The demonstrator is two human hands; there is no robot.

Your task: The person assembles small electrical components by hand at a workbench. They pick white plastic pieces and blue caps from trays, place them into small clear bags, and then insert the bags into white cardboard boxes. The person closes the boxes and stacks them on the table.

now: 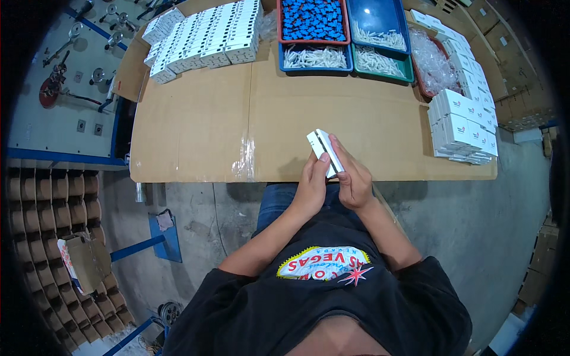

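Between my two hands, over the table's near edge, is a small white box [322,146] with a dark line along one side. My left hand [312,185] grips its left side, the thumb lying on the box. Along the right side, my right hand [354,180] presses with fingers stretched upward. The box is tilted, its top end pointing away from me and slightly left. Its lower end is partly covered by my fingers.
Rows of white boxes [205,41] stand at the back left; stacked white boxes [460,127] stand at the right. Trays hold blue parts [313,21] and white pieces [313,58]. Clear plastic bags [435,62] fill a red tray. Cardboard [196,124] covers the table.
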